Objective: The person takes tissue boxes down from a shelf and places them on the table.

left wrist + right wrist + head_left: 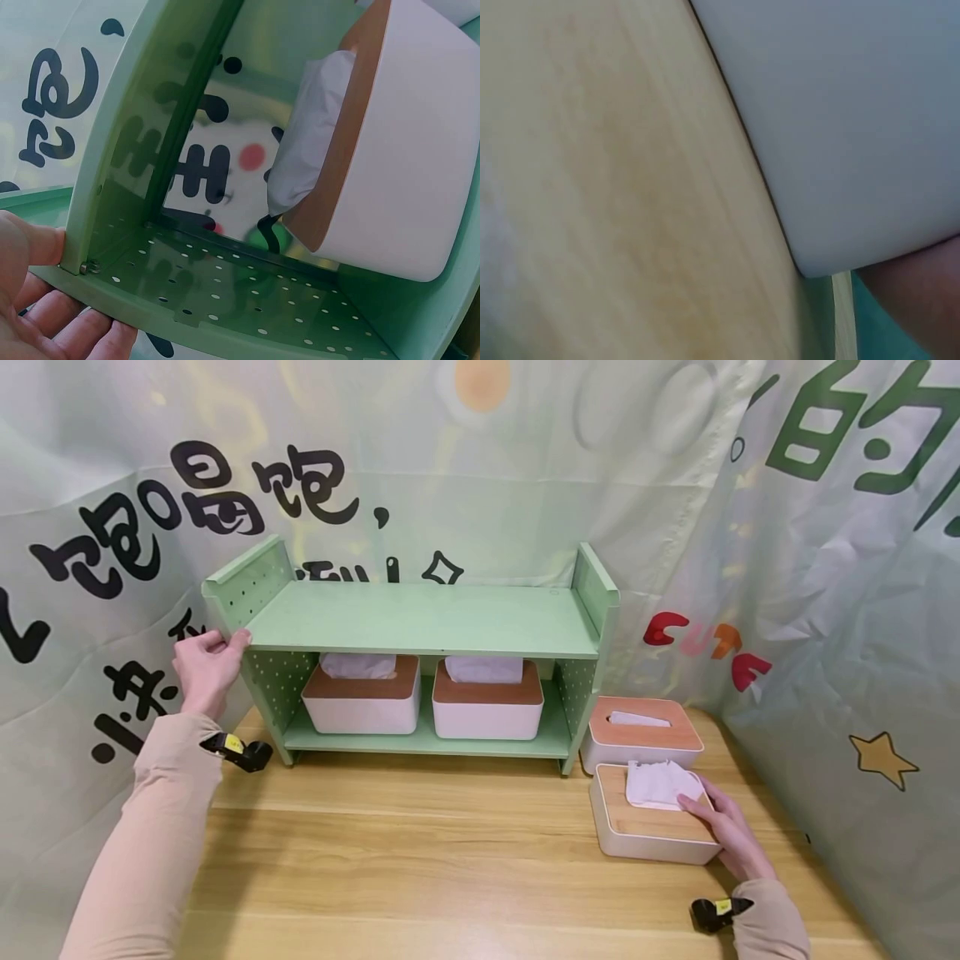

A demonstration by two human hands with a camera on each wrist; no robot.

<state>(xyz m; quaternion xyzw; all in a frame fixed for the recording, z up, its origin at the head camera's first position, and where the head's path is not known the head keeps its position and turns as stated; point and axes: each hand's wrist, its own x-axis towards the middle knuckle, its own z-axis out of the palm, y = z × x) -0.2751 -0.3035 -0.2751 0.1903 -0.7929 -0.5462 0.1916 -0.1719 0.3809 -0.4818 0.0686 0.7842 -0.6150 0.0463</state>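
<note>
**Green shelf was gripped at left, front tissue box at right**

By the left hand, the shelf was gripped at the front left corner of its upper board. By the right hand, the front tissue box was gripped at its right end, the thumb being laid over the lid beside the tissue. That tissue was drawn up through the wooden lid and spread across it. The front tissue box was positioned toward the table's right edge; whether its base was touching the table could not be told.

Just behind it, beside the shelf's front right corner, the rear tissue box was placed, with only a flat strip of tissue shown in its slot.

In the shelf's lower compartment, two more white containers were stood near the lower board's front edge: the left shelved box and the right shelved box. From each brown lid, a tuft of tissue was raised. Beyond, a printed cloth was hung.
</note>
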